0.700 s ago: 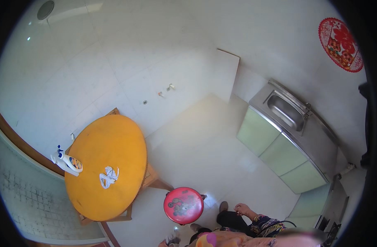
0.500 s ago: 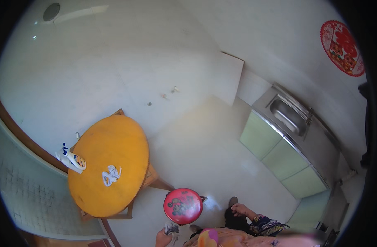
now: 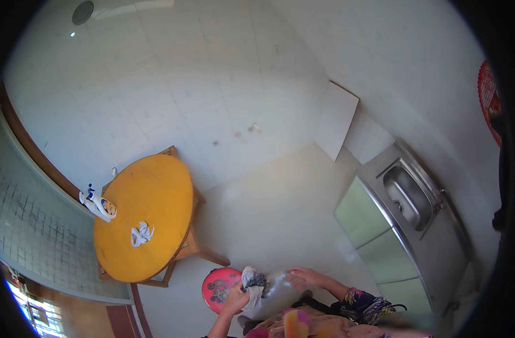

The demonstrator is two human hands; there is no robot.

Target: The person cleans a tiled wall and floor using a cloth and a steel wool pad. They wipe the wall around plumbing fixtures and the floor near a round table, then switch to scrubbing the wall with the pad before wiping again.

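Note:
My left hand [image 3: 235,299] grips a crumpled white and grey cloth [image 3: 254,288] above the right edge of a round red stool [image 3: 215,285] with a dark printed pattern. The cloth and hand cover part of the seat. To the right of the cloth, my right hand [image 3: 304,277] is held out over the floor, its fingers stretched and nothing in them.
A round yellow-topped wooden table [image 3: 150,191] stands at left, with a white spray bottle [image 3: 104,208] and a white cloth [image 3: 142,234] on it. A counter with a steel sink [image 3: 408,197] and green doors [image 3: 359,217] is at right. A flat board [image 3: 339,121] leans in the corner.
My left hand has come up and right with the cloth, over the stool's edge. My right hand has reached leftward and its fingers have straightened. The view has turned.

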